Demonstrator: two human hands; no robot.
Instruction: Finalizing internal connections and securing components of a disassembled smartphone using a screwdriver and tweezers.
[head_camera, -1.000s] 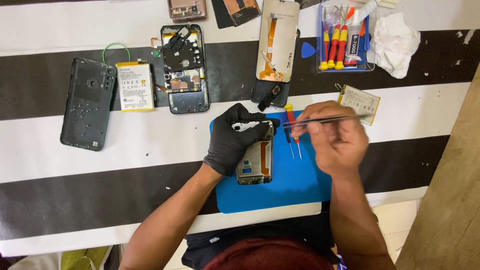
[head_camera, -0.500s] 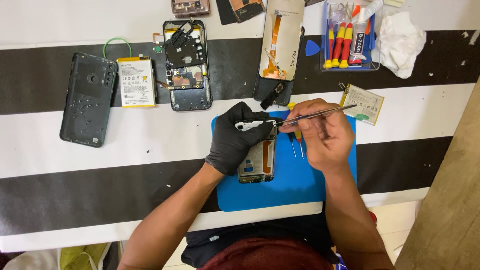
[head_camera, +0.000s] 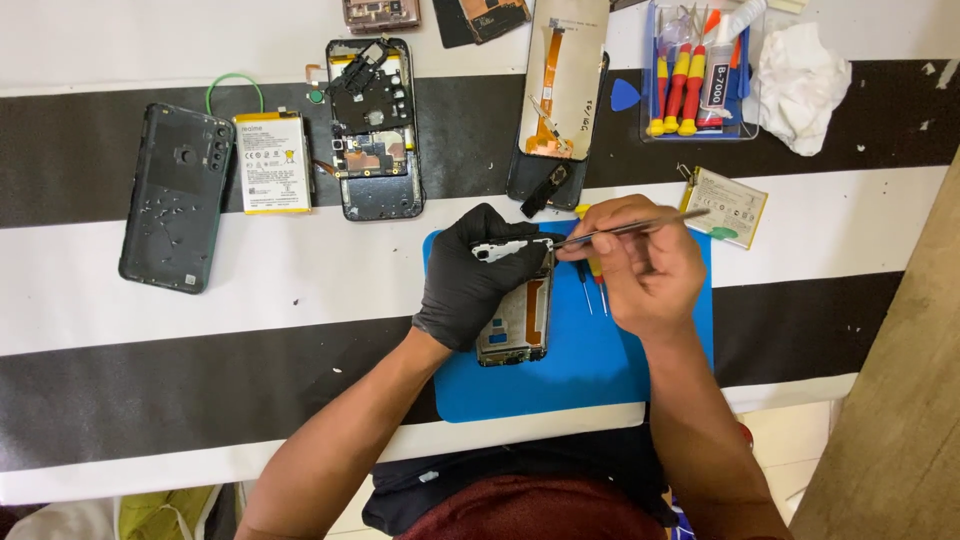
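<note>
Head view: gloved left hand (head_camera: 470, 280) clamped on phone frame (head_camera: 515, 315), pinning it to blue mat (head_camera: 600, 370). Bare right hand (head_camera: 640, 265) closed around tweezers (head_camera: 620, 232), tips gripping a small white bracket (head_camera: 510, 248) just above the frame's top edge. Both hands placed much as half a second ago; tweezers now more level. Beyond the grip, upper right: clear tray (head_camera: 700, 132) holding red-and-yellow screwdrivers (head_camera: 678, 90) and a glue tube (head_camera: 716, 85).
</note>
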